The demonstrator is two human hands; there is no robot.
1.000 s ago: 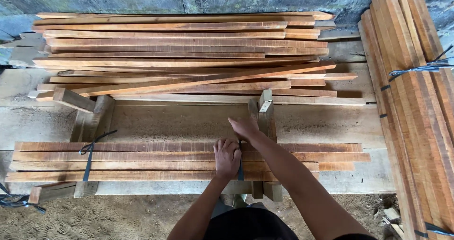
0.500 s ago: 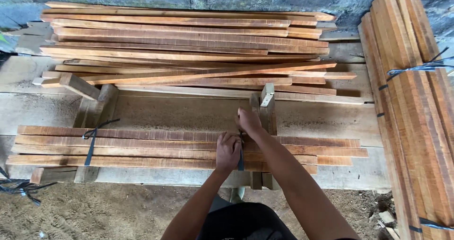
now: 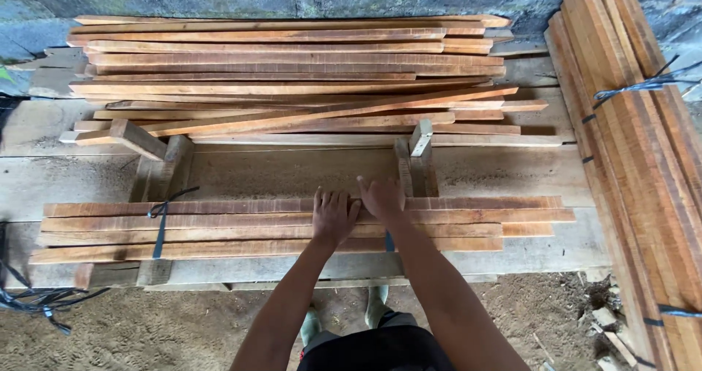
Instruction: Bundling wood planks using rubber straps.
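Observation:
A flat bundle of long thin wooden slats [image 3: 219,228] lies across the near edge of a plank workbench [image 3: 292,173]. A dark strap [image 3: 159,232] ties the bundle near its left end, and a second dark strap [image 3: 389,242] shows just below my right wrist. My left hand [image 3: 333,216] rests flat on top of the slats with fingers spread. Beside it, my right hand [image 3: 380,195] presses on the far edge of the bundle, close to two upright wooden blocks [image 3: 415,163].
A large loose pile of slats [image 3: 292,78] lies along the back against a grey wall. Tied bundles of slats [image 3: 636,159] lean at the right. Another pair of wooden blocks [image 3: 157,163] stands at the left. Loose dark strapping [image 3: 36,298] lies on the dirt floor.
My left hand has opened from a fist at the strap and now lies flat, a little further left. My right hand has dropped onto the bundle's far edge. The view has shifted slightly.

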